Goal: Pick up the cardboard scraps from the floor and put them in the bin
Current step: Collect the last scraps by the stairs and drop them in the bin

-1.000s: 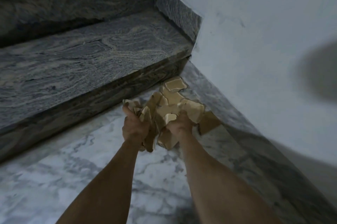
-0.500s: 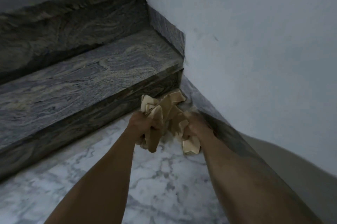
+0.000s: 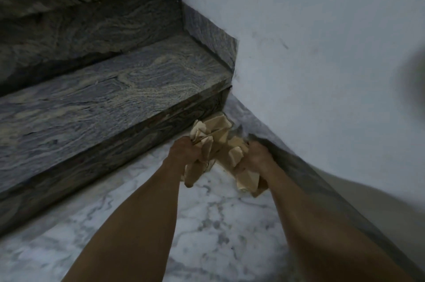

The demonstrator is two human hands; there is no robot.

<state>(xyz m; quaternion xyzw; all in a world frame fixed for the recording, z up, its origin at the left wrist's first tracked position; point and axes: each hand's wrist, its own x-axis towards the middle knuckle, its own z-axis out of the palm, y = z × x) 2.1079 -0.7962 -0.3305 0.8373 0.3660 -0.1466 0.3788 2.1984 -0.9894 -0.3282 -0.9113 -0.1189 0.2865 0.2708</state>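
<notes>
Clearly, both hands were busy with the same load. The left hand [image 3: 185, 155] was curled into a fist around a wad of scraps [image 3: 215, 141], and the right hand [image 3: 257, 160] was closed on the other side of it, so the bundle was squeezed between the two fists above the marble floor [image 3: 207, 224]. It hung in the corner where the lowest step [image 3: 103, 102] met the wall [image 3: 322, 52]. Some pieces stuck out above the fists, near the step's riser, and a few dangled below the right hand. Whether any scrap lay on the floor under the bundle could not be told, since the hands and cardboard hid that patch.

The step in hand looked like gathering and lifting the lot for the carry. To do it well, the person would likely need to press the fists inward and tuck the dangling lower pieces into the palm, since loose flat bits slip out of a crumpled wad easily. Keeping the bundle low and close to the body should limit drops. The bin was not in view, so the route to it could not be judged.

No brand, label or writing could be read on the cardboard or anywhere else.
</notes>
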